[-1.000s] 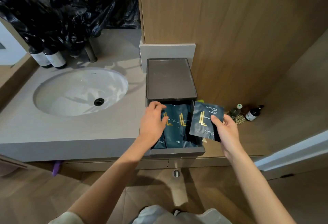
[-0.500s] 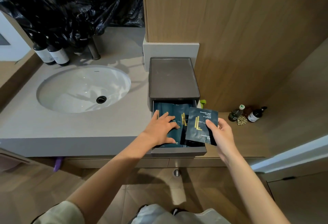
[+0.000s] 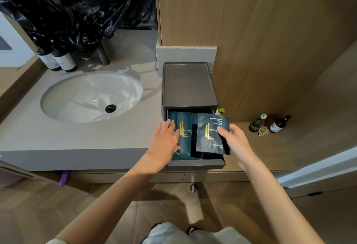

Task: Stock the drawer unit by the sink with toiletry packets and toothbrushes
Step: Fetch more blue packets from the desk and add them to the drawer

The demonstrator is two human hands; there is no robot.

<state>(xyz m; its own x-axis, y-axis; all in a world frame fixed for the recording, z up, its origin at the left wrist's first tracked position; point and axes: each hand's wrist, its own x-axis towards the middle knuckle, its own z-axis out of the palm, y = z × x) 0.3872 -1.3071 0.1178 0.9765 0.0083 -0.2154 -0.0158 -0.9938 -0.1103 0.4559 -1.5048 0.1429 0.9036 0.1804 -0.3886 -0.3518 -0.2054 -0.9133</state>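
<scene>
A dark grey drawer unit (image 3: 188,85) stands on the counter right of the sink, its drawer (image 3: 197,162) pulled out toward me. Several dark teal toiletry packets (image 3: 185,133) with gold lettering lie inside it. My left hand (image 3: 165,141) rests flat, fingers straight, on the left packets in the drawer. My right hand (image 3: 233,139) pinches one more teal packet (image 3: 210,135) by its right edge and holds it tilted over the right side of the drawer. No toothbrushes are in view.
A white oval sink (image 3: 58,97) is set in the grey counter (image 3: 77,137). Two dark bottles (image 3: 58,60) stand behind it under black plastic sheeting (image 3: 77,6). Small bottles (image 3: 270,124) sit on the lower wooden shelf at right. A wood panel (image 3: 251,31) rises behind the unit.
My right hand has carried the packet leftward to above the drawer's right side. My left hand's fingers have straightened and slid down onto the packets inside.
</scene>
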